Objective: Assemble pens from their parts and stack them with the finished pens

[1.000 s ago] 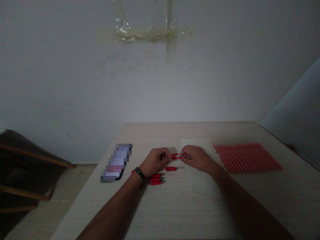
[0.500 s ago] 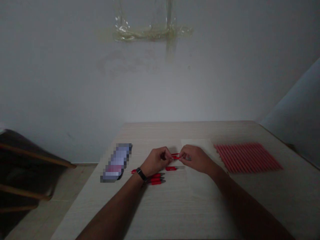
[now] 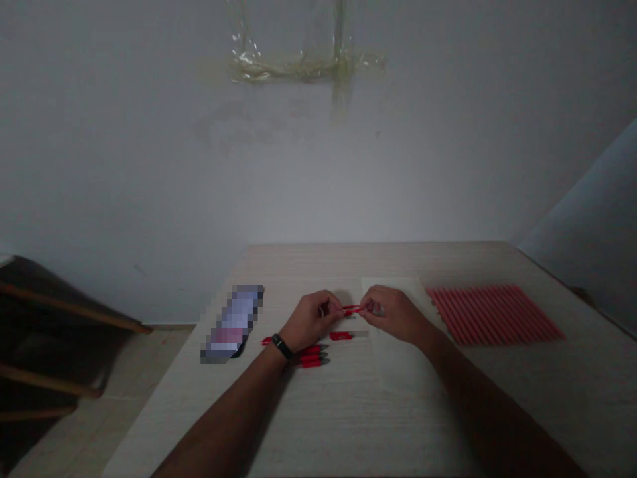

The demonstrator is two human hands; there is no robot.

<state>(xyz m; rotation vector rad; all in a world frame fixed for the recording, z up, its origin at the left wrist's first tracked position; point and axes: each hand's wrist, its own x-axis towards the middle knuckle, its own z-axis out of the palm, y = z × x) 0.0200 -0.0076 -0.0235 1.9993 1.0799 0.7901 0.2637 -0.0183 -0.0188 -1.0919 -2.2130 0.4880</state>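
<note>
My left hand point(image 3: 313, 320) pinches one end of a thin red rod point(image 3: 352, 309), which looks like a pen refill. At its other end my right hand point(image 3: 391, 315) has thumb and forefinger closed on it. Just below the rod, a red piece with a grey tip partly shows beside my left fingertips. Nearer me lies a red pen point(image 3: 341, 336) with a pale, clear-looking end. Several red pens with grey tips point(image 3: 312, 358) lie by my left wrist, partly hidden by the forearm.
A phone point(image 3: 233, 322), blurred out, lies at the table's left side. Under my right hand is a pale sheet point(image 3: 405, 372). A row of red pencil-like sticks point(image 3: 497, 315) covers the table's right side. Behind stands a wall; dark shelving point(image 3: 44, 345) is at left.
My right fingers have shifted slightly right and up along the thin red rod. More of the grey-tipped piece below it now shows. The left hand has barely moved.
</note>
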